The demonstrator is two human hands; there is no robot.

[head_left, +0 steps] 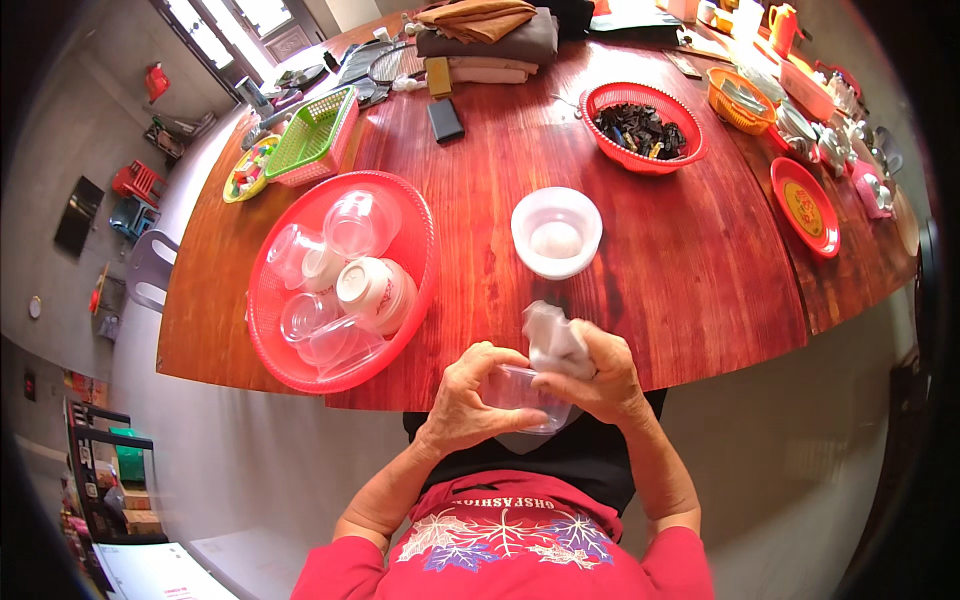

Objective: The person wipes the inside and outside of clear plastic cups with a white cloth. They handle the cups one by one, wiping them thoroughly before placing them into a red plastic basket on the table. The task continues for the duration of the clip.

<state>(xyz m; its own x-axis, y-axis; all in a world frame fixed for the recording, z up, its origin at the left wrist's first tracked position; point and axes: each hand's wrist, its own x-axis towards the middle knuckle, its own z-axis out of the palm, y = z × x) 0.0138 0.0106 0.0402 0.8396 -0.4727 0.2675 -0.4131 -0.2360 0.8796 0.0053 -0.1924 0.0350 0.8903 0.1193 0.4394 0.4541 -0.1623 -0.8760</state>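
In front of my body, at the table's near edge, my left hand [468,396] grips a clear plastic container [530,400] by its side. My right hand [606,384] is closed round a crumpled white cloth [553,340] at the container's rim, its thumb against the container. Just beyond stands a white bowl [522,232] with a rounded white shape inside. To the left, a large red plastic basket [424,262] holds several clear plastic containers [358,222] and some stacked white bowls [372,290].
A green and pink basket [312,138] and a small yellow basket [250,172] stand far left. Beyond the bowl are a dark box [446,121], folded cloths [490,45] and a red basket [697,150] of dark pieces. A red plate [822,232] and orange basket [742,118] lie right.
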